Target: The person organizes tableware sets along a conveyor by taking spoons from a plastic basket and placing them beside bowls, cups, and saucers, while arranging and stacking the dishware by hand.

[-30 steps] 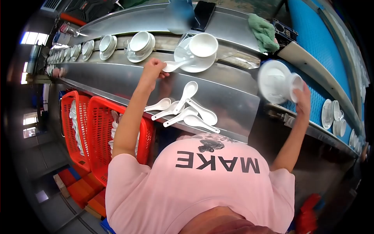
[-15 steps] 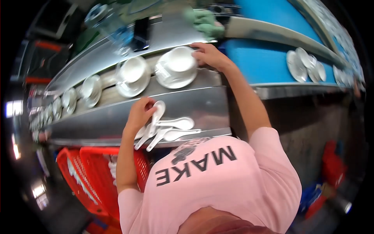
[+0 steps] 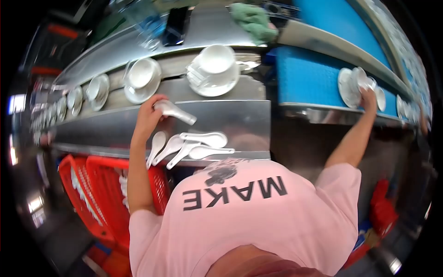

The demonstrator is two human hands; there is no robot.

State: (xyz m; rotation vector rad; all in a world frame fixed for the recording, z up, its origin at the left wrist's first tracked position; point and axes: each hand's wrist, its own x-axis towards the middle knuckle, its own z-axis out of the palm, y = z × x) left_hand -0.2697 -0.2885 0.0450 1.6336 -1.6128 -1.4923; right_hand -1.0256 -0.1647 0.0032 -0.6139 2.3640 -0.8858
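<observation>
My left hand (image 3: 150,115) is closed on a white soup spoon (image 3: 175,112), raised over the steel ledge (image 3: 244,120). Below it lie several more white spoons (image 3: 203,138), loosely heaped near the ledge's front edge. Far to the right, my right hand (image 3: 368,100) has its fingers closed at a group of white dishes (image 3: 347,87) on the blue belt; what it grips there is small and partly hidden. A white bowl (image 3: 217,59) sits on a saucer (image 3: 221,88) ahead of me, with clear wrapping about it.
Several more bowl-and-saucer sets (image 3: 142,74) run in a row leftward along the narrow track. Behind are a phone (image 3: 176,27), a green cloth (image 3: 254,22) and clear plastic (image 3: 152,25). Red crates (image 3: 108,189) stand below the ledge at left. More dishes (image 3: 405,108) lie farther along the belt.
My right hand has left the bowl ahead of me and reached right to the dishes on the belt. My left hand has lifted a spoon off the pile. The bowl sets at left have shifted leftward.
</observation>
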